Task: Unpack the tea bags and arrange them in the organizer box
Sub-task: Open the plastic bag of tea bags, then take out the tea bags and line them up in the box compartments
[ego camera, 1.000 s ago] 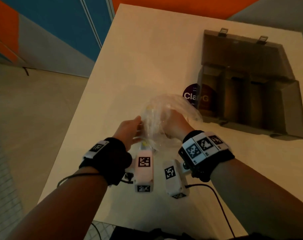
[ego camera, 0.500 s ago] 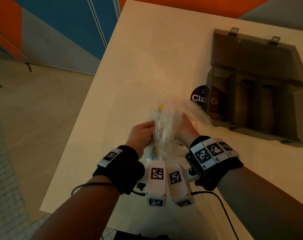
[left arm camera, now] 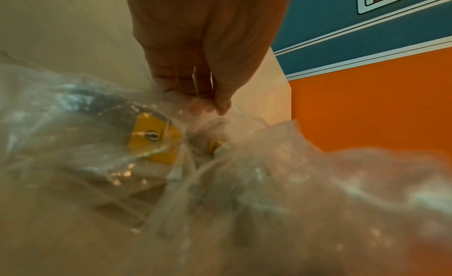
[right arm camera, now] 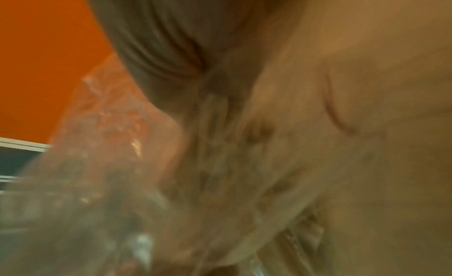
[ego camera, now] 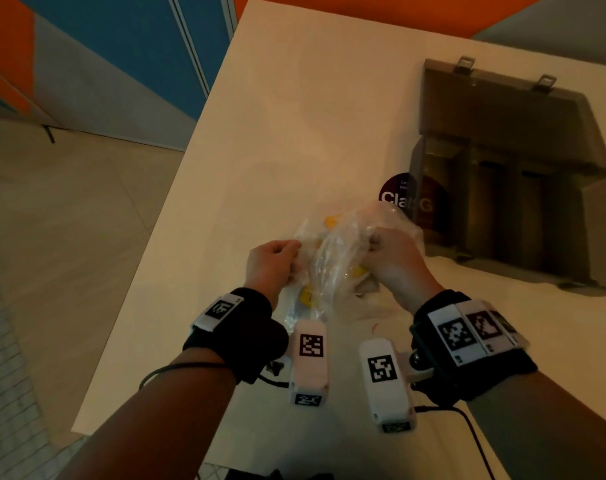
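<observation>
A crinkled clear plastic bag [ego camera: 339, 251] of tea bags with yellow tags [left arm camera: 153, 139] hangs above the table between both hands. My left hand [ego camera: 277, 261] pinches the bag's left edge with curled fingers [left arm camera: 220, 100]. My right hand [ego camera: 391, 258] grips the bag's right side; the right wrist view shows only blurred palm and plastic [right arm camera: 102, 164]. The dark translucent organizer box [ego camera: 516, 206] stands open at the right, lid back, with several upright compartments that look empty.
A dark round label [ego camera: 398, 199] with white lettering lies at the box's left corner, partly behind its wall. The cream table [ego camera: 312, 116] has its left edge close to my left arm, floor below. Cables trail from both wrist cameras.
Both hands have moved apart, stretching the plastic bag wider between them. The view has shifted slightly left, so the box sits further right.
</observation>
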A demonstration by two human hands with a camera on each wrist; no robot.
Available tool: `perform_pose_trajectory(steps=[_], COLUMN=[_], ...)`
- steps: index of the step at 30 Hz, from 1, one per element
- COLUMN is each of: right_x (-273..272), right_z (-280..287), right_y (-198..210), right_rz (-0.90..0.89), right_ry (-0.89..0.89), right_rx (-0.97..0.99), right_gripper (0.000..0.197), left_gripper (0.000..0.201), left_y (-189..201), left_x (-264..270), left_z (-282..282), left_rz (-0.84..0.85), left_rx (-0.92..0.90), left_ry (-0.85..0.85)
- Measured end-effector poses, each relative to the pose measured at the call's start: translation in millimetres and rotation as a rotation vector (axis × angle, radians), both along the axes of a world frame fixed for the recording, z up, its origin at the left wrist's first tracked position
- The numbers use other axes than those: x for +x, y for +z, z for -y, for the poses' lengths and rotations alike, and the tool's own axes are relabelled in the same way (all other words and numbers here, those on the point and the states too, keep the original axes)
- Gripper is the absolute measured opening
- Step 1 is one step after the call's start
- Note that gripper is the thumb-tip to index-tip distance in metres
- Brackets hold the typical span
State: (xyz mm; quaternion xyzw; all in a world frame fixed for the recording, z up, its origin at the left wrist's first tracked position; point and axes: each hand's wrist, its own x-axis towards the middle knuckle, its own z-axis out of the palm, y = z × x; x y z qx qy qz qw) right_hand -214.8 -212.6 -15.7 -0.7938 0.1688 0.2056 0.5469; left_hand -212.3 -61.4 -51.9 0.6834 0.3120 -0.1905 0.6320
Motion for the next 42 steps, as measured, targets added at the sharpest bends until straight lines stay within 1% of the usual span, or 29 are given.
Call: perform_pose_trajectory(steps=[2, 3, 6, 9, 11, 12, 13, 14, 15, 16, 17, 18, 19, 20, 21, 22, 24, 25, 26, 27, 28, 29, 30, 31, 34, 37, 40, 42], right_x=[-7, -10, -21, -30, -35, -39, -42, -45, -49, -52, -56, -58, -60, -62, -63, -63, -62, -61, -60, -59, -57, -57, -57, -58, -64, -70, -74, -73], right_z=[9, 14, 28, 43, 51, 56, 61, 66, 71, 75, 79, 80, 81, 80, 79, 77, 74, 72, 71, 70, 70, 70, 71, 73, 81, 90, 91, 92], right_y=[5, 6, 12, 13, 16, 20, 23, 27, 30, 35, 39, 44, 49, 54, 58, 62, 68, 70, 72, 73, 73, 73, 72, 71, 65, 60, 57, 54], right_rz=[0.041, 0.063, 0.079, 0.080, 0.083, 0.085, 0.094, 0.098, 0.119, 0.147, 0.182, 0.214, 0.243, 0.271, 0.305, 0.339, 0.393, 0.403, 0.406, 0.408, 0.408, 0.404, 0.395, 0.375, 0.277, 0.178, 0.120, 0.089], right_ry=[-0.033, -0.059, -0.189, -0.303, -0.343, -0.355, -0.364, -0.376, -0.383, -0.384, -0.370, -0.351, -0.324, -0.297, -0.267, -0.233, -0.166, -0.137, -0.116, -0.104, -0.102, -0.108, -0.122, -0.145, -0.272, -0.308, -0.262, -0.282], right_rx=[0.085, 0.101, 0.170, 0.163, 0.149, 0.145, 0.145, 0.139, 0.136, 0.124, 0.117, 0.100, 0.093, 0.094, 0.094, 0.077, 0.069, 0.082, 0.090, 0.091, 0.088, 0.088, 0.096, 0.122, 0.278, 0.323, 0.319, 0.337], right_gripper=[0.028, 0.031, 0.025, 0.020, 0.019, 0.018, 0.018, 0.017, 0.018, 0.018, 0.018, 0.018, 0.019, 0.020, 0.022, 0.023, 0.026, 0.028, 0.030, 0.030, 0.031, 0.031, 0.031, 0.032, 0.030, 0.029, 0.014, 0.004], left_gripper=[0.017, 0.017, 0.018, 0.020, 0.027, 0.033, 0.038, 0.041, 0.043, 0.042, 0.041, 0.038, 0.037, 0.038, 0.044, 0.053, 0.071, 0.077, 0.075, 0.065, 0.052, 0.043, 0.039, 0.038, 0.038, 0.035, 0.035, 0.035], left_y=[-2, -3, -8, -10, -10, -9, -4, 5, 20, 38, 58, 78, 97, 110, 120, 125, 126, 123, 119, 115, 111, 106, 102, 97, 88, 82, 77, 76], left_x=[3, 4, 9, 10, 12, 13, 15, 15, 13, 9, 2, -6, -15, -23, -30, -34, -36, -35, -33, -31, -30, -29, -28, -29, -31, -32, -33, -35], left_z=[-3, -4, -6, -10, -15, -18, -20, -22, -22, -18, -13, -5, 5, 16, 28, 40, 63, 72, 79, 84, 87, 89, 90, 91, 94, 97, 101, 105], left_rz=[0.008, 0.012, 0.019, 0.019, 0.024, 0.051, 0.108, 0.207, 0.354, 0.522, 0.678, 0.797, 0.858, 0.868, 0.843, 0.784, 0.591, 0.499, 0.430, 0.382, 0.359, 0.342, 0.321, 0.291, 0.227, 0.219, 0.211, 0.203], left_rx=[0.013, 0.021, 0.038, 0.069, 0.109, 0.162, 0.251, 0.351, 0.422, 0.446, 0.414, 0.329, 0.218, 0.119, 0.034, -0.029, -0.117, -0.162, -0.213, -0.245, -0.260, -0.273, -0.301, -0.343, -0.467, -0.487, -0.475, -0.472], left_ry=[0.011, 0.019, 0.026, 0.001, -0.015, -0.018, -0.022, -0.025, -0.023, -0.034, -0.082, -0.160, -0.267, -0.385, -0.489, -0.570, -0.692, -0.732, -0.758, -0.767, -0.760, -0.741, -0.717, -0.684, -0.529, -0.408, -0.374, -0.361])
